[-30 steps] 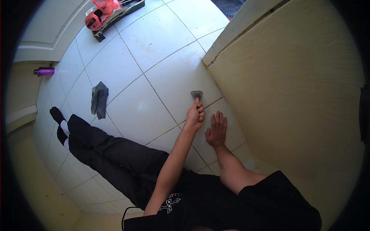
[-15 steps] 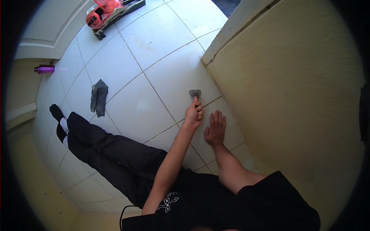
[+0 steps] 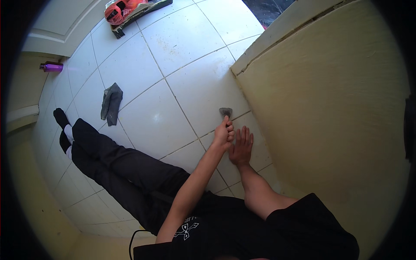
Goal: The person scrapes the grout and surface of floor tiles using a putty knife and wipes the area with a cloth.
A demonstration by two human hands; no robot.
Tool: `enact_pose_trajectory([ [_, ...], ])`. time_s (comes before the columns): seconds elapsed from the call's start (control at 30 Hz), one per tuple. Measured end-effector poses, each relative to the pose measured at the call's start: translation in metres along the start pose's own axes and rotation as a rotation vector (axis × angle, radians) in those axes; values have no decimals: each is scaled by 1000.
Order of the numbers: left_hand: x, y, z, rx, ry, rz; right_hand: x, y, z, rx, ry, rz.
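Note:
My left hand is closed around the handle of a putty knife. The putty knife has a grey, flared blade that points away from me, close to a grout line in the white tiled floor. Most of its handle is hidden in my fist. Just to the right, my right hand lies flat on the tiles with its fingers stretched out, holding nothing. The two hands are very close together.
A yellowish wall rises close on my right. Grey cloth lies on the floor beyond my outstretched legs. A purple bottle stands far left, near a white door. Red plastic bags sit in a tray at the back.
My left hand has come a little nearer and to the right with the putty knife, closer to the grout line and my right hand. The right hand stays flat. The view has shifted slightly.

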State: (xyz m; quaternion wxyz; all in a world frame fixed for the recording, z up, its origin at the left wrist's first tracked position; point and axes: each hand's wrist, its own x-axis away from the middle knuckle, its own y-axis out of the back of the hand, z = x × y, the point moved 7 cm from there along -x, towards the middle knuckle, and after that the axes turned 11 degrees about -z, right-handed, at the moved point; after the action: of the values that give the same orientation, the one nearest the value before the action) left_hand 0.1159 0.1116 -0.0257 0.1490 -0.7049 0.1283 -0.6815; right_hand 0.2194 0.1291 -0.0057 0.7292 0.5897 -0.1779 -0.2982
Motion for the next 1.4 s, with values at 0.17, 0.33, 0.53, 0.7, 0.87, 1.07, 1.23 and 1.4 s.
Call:
enact_pose_trajectory([
  [0.17,10,16,17,-57,26,-3,0,3,0,0,1,-83],
  [0.33,-6,-3,-10,4,-21,34,-2,4,4,16,6,2],
  [0.53,2,4,0,32,23,41,-1,5,2,-18,-3,-29],
  [0.7,7,6,10,42,97,32,-1,5,0,-3,-5,-48],
  [0.87,-5,-1,-8,60,30,57,-1,1,4,15,10,43],
  [1.07,11,22,18,-27,71,24,1,0,-1,14,-5,-15],
  [1.23,2,8,6,17,86,49,-2,2,1,8,5,-6],
  [1.4,-6,-1,-1,-11,39,28,0,4,3,3,-1,-2],
])
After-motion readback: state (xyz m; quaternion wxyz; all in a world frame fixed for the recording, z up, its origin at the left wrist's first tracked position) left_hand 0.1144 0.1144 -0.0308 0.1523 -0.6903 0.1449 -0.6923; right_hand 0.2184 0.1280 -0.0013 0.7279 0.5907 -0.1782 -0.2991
